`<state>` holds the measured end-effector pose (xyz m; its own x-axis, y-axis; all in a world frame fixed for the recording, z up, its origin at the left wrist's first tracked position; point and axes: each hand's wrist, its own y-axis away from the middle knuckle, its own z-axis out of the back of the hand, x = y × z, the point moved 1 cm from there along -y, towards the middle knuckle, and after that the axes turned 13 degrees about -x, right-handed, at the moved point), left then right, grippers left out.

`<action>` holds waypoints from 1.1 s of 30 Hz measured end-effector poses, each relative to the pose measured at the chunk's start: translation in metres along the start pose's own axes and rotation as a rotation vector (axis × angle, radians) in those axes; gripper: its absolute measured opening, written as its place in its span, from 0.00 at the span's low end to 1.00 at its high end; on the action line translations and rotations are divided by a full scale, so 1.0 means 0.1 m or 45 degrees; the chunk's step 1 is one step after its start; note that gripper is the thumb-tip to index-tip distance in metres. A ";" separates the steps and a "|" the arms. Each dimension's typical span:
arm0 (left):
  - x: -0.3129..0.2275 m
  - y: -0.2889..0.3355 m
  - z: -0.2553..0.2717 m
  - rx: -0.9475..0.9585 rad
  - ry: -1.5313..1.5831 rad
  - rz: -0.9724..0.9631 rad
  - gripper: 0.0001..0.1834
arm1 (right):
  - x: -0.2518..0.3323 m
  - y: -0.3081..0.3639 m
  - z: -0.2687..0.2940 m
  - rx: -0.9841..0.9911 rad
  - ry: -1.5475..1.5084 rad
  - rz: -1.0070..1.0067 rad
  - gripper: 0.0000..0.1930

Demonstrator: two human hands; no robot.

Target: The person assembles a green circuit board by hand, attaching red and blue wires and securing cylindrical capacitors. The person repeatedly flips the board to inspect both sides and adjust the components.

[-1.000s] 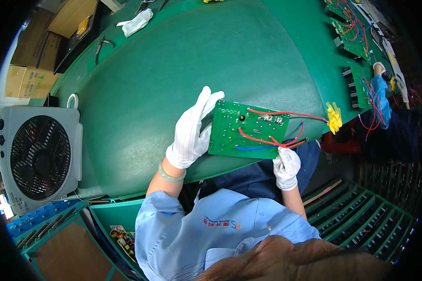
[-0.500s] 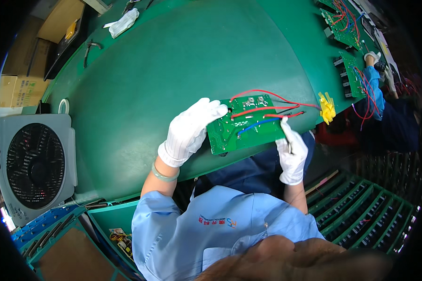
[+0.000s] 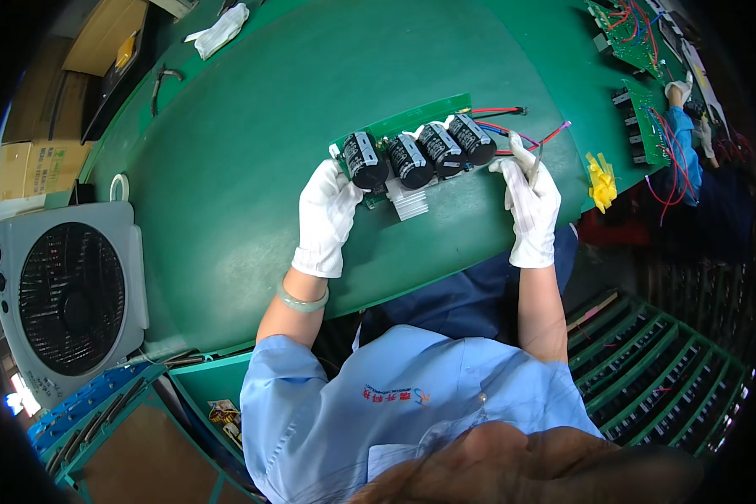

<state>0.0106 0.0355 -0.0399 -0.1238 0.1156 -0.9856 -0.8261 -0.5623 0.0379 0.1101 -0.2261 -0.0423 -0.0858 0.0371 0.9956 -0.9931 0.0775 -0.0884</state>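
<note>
Gripping the green circuit board (image 3: 403,126) from both ends, the person has it component side up on the green tabletop (image 3: 227,210). Left hand (image 3: 328,214), in a white glove, is clamped on the board's left end, fingers curled right beside the first of four black cylindrical capacitors (image 3: 418,155) standing in a row across it. Right hand (image 3: 529,206), gloved too, is closed on the board's right end, where red and blue wires (image 3: 512,126) trail off to the right. A white finned heat sink (image 3: 410,200) sits at the board's near edge, between the two hands. The board lies about mid-tabletop, a little toward the far side.

Off to the left, a grey box fan (image 3: 71,294) stands by the tabletop's near-left corner, with cardboard boxes (image 3: 38,164) beyond it. Far left, a white cloth (image 3: 223,29) lies on the surface. To the right, a yellow connector bundle (image 3: 601,181) rests at the edge, and farther right another person's gloved hand (image 3: 679,88) works at more green boards (image 3: 638,122) with red wiring. Green slotted racks (image 3: 664,378) sit low on the near right.
</note>
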 end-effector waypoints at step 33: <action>-0.03 0.10 -0.09 0.248 0.329 0.220 0.24 | 0.12 0.08 -0.05 0.133 0.124 -0.020 0.21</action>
<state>0.0080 0.0220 -0.0384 -0.1486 -0.1925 -0.9700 -0.8975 -0.3857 0.2140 0.1010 -0.2204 -0.0310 -0.0670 0.1337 0.9888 -0.9976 -0.0253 -0.0641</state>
